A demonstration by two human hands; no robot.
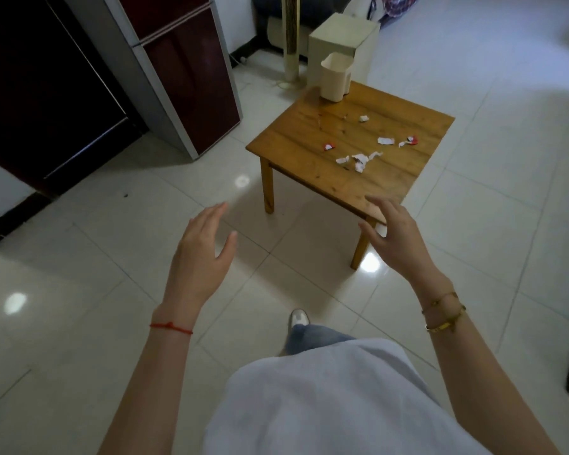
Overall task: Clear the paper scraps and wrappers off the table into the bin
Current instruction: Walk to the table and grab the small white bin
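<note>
Tiled room with a low wooden table

Glossy pale floor tiles (473,93) carry bright spots of reflected light. A small square wooden table (296,139) stands on them. At the left stands a dark red fridge (191,77) with grey edges, and beside it a dark cabinet (40,87). Behind the table are a slim cream tower fan (291,37) and a cream box-shaped appliance (339,34), both standing on the floor.
</note>
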